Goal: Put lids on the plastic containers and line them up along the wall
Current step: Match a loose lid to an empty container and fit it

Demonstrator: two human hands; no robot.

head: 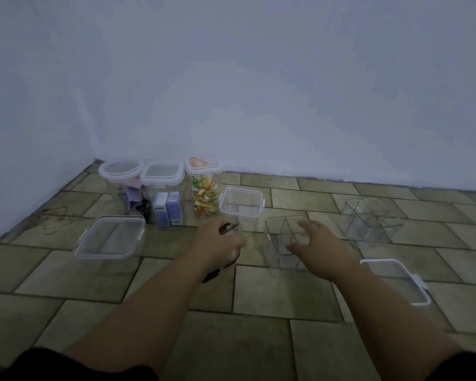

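Three lidded containers stand along the wall: a round-lidded one (120, 171), a square one (161, 176) holding purple boxes, and one (204, 188) full of colourful packets. My left hand (217, 240) is wrapped around the side of a tall clear container (242, 202) with its lid on, just in front of that row. Something dark shows by this hand. My right hand (319, 248) hovers with fingers spread over an open clear container with dividers (282, 243). A second open divided container (368, 218) stands further right. A loose lid (396, 281) lies on the floor at right.
Another lidded clear container (110, 237) stands on the tiled floor at left. The white wall (259, 105) runs across the back and meets a side wall at the left corner. Bare tiles (231, 339) lie between my forearms.
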